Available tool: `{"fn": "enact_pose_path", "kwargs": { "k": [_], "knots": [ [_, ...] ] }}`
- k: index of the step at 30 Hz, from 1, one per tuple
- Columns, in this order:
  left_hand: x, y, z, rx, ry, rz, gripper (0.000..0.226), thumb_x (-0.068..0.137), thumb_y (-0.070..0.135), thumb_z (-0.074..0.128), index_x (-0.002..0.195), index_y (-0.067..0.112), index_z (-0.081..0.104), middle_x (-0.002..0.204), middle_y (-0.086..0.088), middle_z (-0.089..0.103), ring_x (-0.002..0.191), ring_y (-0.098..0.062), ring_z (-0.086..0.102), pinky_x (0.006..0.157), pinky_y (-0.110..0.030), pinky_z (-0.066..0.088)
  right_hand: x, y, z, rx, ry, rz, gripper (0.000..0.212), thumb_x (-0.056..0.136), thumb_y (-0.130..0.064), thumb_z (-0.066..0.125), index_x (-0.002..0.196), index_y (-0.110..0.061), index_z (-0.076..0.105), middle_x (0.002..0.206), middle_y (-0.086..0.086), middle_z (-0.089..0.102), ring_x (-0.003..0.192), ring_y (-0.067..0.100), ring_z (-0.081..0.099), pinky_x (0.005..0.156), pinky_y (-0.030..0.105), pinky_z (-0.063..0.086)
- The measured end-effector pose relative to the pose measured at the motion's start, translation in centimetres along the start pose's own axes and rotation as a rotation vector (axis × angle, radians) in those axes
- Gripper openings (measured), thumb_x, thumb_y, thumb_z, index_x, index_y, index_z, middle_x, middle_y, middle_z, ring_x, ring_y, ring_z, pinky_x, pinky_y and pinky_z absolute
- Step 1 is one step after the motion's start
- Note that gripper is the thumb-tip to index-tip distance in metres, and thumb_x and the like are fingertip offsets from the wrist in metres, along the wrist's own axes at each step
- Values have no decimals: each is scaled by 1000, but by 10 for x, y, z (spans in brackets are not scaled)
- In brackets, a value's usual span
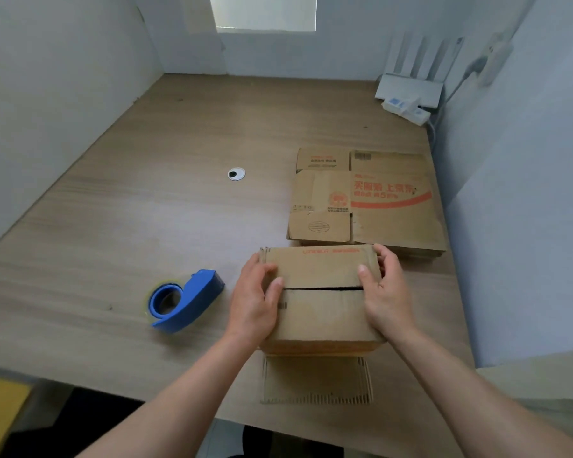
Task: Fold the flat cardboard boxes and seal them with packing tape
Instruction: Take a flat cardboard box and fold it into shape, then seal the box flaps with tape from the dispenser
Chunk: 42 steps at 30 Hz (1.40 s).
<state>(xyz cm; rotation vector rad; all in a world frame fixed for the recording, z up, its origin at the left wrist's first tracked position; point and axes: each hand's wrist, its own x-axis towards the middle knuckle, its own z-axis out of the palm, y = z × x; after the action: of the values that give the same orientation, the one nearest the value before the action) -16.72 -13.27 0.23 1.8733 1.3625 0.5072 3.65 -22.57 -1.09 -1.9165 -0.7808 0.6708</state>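
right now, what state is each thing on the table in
box, folded up, top flaps shut, seam untaped
left grip, holds the box's left side, fingers over the top
right grip, holds the box's right side, thumb on top
tape dispenser, lying left of the box, untouched
flat boxes, stacked, not yet folded

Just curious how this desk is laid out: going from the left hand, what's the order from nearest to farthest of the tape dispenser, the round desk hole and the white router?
From the left hand, which holds the box:
1. Tape dispenser, just to its left.
2. Desk hole, ahead, mid-desk.
3. Router, far right corner.
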Motion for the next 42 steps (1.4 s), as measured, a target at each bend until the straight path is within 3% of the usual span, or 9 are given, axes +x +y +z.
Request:
{"fn": "enact_pose_path", "kwargs": {
  "k": [3,7,12,17,22,30,34,37,42],
  "knots": [
    [17,-6,-6,-35,-7,2,33,98,29,58,129,24,50,162,11,17,139,-4,29,109,-28,31,2,-6,9,13,-39,-18,40,101,-20,55,140,-25,47,131,-8,59,121,8,56,101,32,51],
    [34,-12,-13,-100,-65,24,62,101,28,54,154,22,24,158,11,18,137,-3,26,115,-29,28,6,-11,16,20,-9,13,36,100,-17,55,135,-26,49,128,-9,61,120,8,57,100,31,50],
    [38,-17,-15,-188,-104,9,57,101,27,52,152,21,29,147,15,22,130,-1,31,115,-31,34,2,-21,16,-26,-24,111,30,103,-18,50,130,-29,46,122,-10,58,117,9,56,102,38,49],
    [39,-20,-8,-132,-129,88,58,103,21,48,156,17,24,165,15,0,145,7,1,116,-20,8,6,-45,20,-480,-107,228,43,106,-31,39,145,-18,27,128,8,58,99,20,56,82,37,44],
    [38,-20,-8,-72,-194,126,61,106,23,41,159,20,12,163,17,-14,139,10,-10,112,-15,-2,-12,-47,47,-634,-3,196,74,99,-60,35,158,-35,-2,168,7,2,151,28,18,117,49,28],
    [38,-19,-12,-106,-177,127,56,104,19,44,157,23,24,160,24,-1,141,11,0,113,-12,7,-15,-40,48,-842,34,-55,56,102,-53,36,154,-34,30,168,6,-4,155,25,-2,122,42,14],
    [38,-19,-11,-91,-153,129,55,102,17,47,155,22,31,159,25,5,144,8,7,115,-18,13,-22,-49,60,-923,-169,-355,71,94,-69,27,156,-37,22,168,0,-6,154,19,-13,123,49,5],
    [39,-20,-10,-54,-138,133,54,102,18,48,154,23,33,162,21,7,145,7,8,114,-19,14,-20,-55,57,-992,-466,-338,98,78,-90,31,156,-44,-7,162,-1,-30,147,18,-33,123,52,-8],
    [39,-19,-8,-49,-128,128,54,102,18,48,153,23,34,163,19,10,140,11,7,112,-12,8,-8,-55,40,-1103,-598,-400,126,60,-96,50,155,-43,-13,158,2,-40,144,22,-39,121,51,-12]
  ]
}}
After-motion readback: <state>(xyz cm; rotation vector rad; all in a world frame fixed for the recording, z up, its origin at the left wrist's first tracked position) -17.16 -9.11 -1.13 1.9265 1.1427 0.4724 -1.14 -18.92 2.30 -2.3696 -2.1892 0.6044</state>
